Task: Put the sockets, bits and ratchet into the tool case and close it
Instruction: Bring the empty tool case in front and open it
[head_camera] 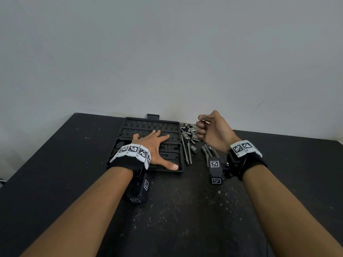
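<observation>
- My left hand (155, 145) lies flat, fingers spread, on the open black moulded plastic tool case (128, 127).
- My right hand (211, 128) pinches a small metal bit (203, 119) above the steel pile (189, 129).

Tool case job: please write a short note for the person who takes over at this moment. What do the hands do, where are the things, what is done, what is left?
Left hand: open, fingers spread flat on the open tool case, steadying it.
Right hand: raised beside the case, pinching a small metal bit.
Loose sockets and bits: heaped on the black table, right of the case; longer pieces lie nearer.
Done: case open; its visible slots look empty.
Left: seat the held bit, load the rest, close the case. I cannot pick out the ratchet.
</observation>
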The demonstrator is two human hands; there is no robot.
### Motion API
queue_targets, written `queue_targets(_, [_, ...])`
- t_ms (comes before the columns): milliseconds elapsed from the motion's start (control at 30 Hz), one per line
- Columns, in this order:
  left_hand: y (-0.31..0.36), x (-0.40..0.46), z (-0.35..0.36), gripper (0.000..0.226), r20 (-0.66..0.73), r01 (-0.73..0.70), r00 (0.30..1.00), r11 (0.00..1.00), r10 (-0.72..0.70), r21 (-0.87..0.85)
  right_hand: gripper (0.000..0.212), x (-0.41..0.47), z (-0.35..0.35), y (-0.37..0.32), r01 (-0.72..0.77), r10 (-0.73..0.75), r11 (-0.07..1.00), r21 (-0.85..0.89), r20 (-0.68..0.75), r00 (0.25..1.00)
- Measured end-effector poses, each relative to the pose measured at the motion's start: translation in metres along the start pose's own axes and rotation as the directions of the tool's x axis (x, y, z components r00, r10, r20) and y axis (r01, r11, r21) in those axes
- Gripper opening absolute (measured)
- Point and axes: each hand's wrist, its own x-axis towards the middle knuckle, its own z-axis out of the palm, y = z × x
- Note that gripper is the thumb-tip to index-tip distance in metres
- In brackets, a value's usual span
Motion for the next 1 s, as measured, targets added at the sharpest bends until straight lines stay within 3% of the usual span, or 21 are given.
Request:
queue_targets(267, [0.005, -0.035, 0.004, 0.144, 0.02, -0.007, 1.0, 1.0, 0.007, -0.004, 0.025, -0.029, 0.046, 0.023, -0.101, 0.106, 0.978, 0.18, -0.016, 0.994])
queue_targets(367, [0.002, -0.058, 0.006, 0.132, 0.071, -0.019, 0.997, 1.0, 0.019, -0.004, 0.025, -0.044, 0.06, 0.025, -0.155, 0.17, 0.967, 0.202, -0.06, 0.984])
queue_targets(467, [-0.008, -0.08, -0.005, 0.107, 0.117, -0.039, 0.991, 0.97, 0.068, -0.241, 0.026, -0.058, 0.077, 0.025, -0.211, 0.22, 0.973, 0.093, -0.104, 0.97])
queue_targets(567, [-0.021, -0.1, -0.022, 0.07, -0.033, -0.037, 0.999, 0.828, 0.022, -0.559, 0.026, -0.068, 0.091, 0.025, -0.244, 0.241, 0.97, -0.003, -0.141, 0.96])
queue_targets(667, [-0.043, -0.113, -0.033, 0.044, -0.239, 0.052, 0.946, 0.831, -0.219, -0.554, 0.028, -0.076, 0.1, 0.026, -0.243, 0.245, 0.969, 0.033, -0.153, 0.957])
queue_targets(733, [-0.056, -0.119, -0.031, 0.056, -0.258, 0.187, 0.898, 0.839, -0.357, -0.511, 0.027, -0.081, 0.104, 0.028, -0.235, 0.237, 0.972, 0.031, -0.149, 0.96])
queue_targets(833, [-0.065, -0.126, -0.015, 0.086, -0.124, 0.328, 0.908, 0.863, -0.4, -0.384, 0.02, -0.087, 0.106, 0.034, -0.222, 0.221, 0.975, 0.009, -0.135, 0.966])
queue_targets(1000, [-0.066, -0.135, 0.003, 0.088, -0.078, 0.276, 0.945, 0.902, -0.318, -0.333, 0.021, -0.097, 0.103, 0.043, -0.215, 0.211, 0.977, -0.017, -0.136, 0.968])
